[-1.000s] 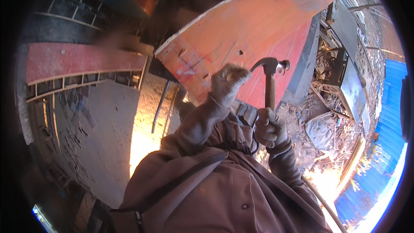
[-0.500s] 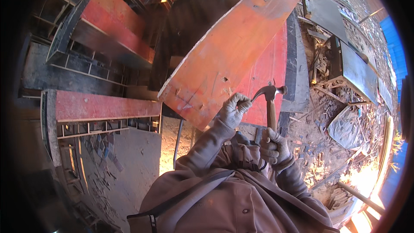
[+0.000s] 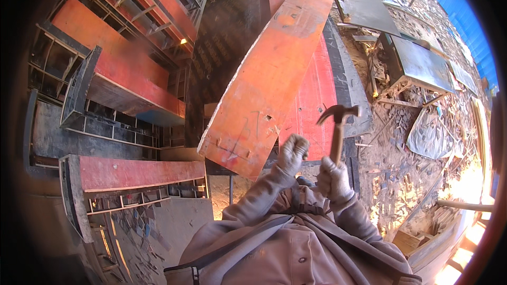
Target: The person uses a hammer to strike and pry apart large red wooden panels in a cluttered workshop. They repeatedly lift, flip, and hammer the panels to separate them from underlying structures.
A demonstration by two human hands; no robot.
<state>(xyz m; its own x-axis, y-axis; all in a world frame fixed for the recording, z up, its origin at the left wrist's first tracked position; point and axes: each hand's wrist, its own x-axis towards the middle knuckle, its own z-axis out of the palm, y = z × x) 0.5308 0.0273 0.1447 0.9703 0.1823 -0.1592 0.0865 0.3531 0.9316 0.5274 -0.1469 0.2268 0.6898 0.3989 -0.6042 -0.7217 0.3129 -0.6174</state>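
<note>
Head camera looked down at my two gloved hands. My right hand (image 3: 334,178) was shut tight around the wooden handle of a hammer (image 3: 338,129). The hammer stood almost straight up from my fist, and its dark metal head was high above my knuckles, with the claw end pointing to the left. My left hand (image 3: 292,153) was just to the left of the hammer handle, a little higher than my right fist. Its fingers were curled in like a fist, but I could not tell if it held anything small inside. It was very near the low edge of a long orange board (image 3: 269,79), maybe touching it; I could not be sure.

The orange board sloped up and away from my left hand, and it had a few small marks and a little hole near the bottom end. Behind the hammer head lay a red panel (image 3: 316,95), flat and darker than the board. Far to the left of my hands sat red frames (image 3: 137,171) with dark ribs along their sides. To the right of the hammer the ground (image 3: 391,163) was covered with wood scraps and dust. A grey sheet (image 3: 420,63) lay up there too, well apart from my grip. Below my hands I saw my own brown jacket sleeves (image 3: 264,200).
</note>
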